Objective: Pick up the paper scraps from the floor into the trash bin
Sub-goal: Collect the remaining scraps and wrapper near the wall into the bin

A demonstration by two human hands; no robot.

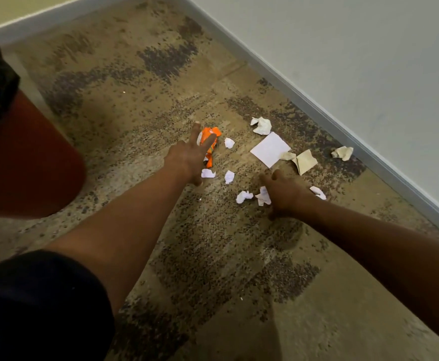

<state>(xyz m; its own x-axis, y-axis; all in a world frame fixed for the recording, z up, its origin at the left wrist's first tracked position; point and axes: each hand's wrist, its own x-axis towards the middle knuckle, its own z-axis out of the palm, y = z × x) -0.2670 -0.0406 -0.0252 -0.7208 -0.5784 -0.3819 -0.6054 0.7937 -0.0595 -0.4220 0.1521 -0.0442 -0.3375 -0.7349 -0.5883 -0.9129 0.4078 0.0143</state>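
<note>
Both arms are reaching down over the speckled carpet toward a scatter of paper, and the flat white square sheet is serving as the marker here. The left hand is hanging well to the left of that sheet with fingers spread and nothing in its grasp, two fingers lying over an orange wrapper. The right hand is sitting just below the sheet, fingers loose and apart, its fingertips touching a crumpled white scrap; it is not gripping anything. More small white scraps are lying between the sheet and the wrapper, and beige crumpled pieces are resting against the sheet's right side. The red trash bin is standing far to the sheet's left, at the frame's edge
</note>
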